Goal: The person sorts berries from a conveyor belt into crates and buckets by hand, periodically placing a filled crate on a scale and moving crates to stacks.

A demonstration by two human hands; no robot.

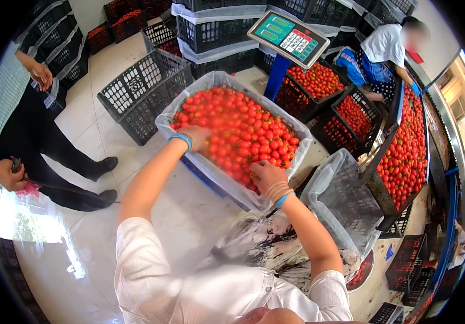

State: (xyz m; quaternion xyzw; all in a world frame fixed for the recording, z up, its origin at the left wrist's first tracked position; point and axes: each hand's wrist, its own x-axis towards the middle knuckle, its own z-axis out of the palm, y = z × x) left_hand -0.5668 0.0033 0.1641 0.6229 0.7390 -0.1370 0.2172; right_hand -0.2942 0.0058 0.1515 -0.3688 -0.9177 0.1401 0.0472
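A crate lined with clear plastic film [302, 149] is heaped with small red tomatoes [256, 125] and rests on a blue-edged scale platform [204, 176]. At the crate's near left side, my left hand [195, 137] reaches into the tomatoes, its fingertips blurred and partly hidden. My right hand [271, 178] lies at the near right edge with fingers curled down onto the fruit; whether it grips any is unclear. Both wrists carry blue bands. Beyond the crate, the scale's display with keypad [289, 38] stands on a blue post [277, 77].
Black plastic crates [143, 97] stand behind on the left. To the right are a film-lined crate [339, 194], tomato-filled crates [351, 117] and a sorting trough [402, 150] with a person [384, 48] reaching into it. Another person [26, 121] stands at left holding a thin rod.
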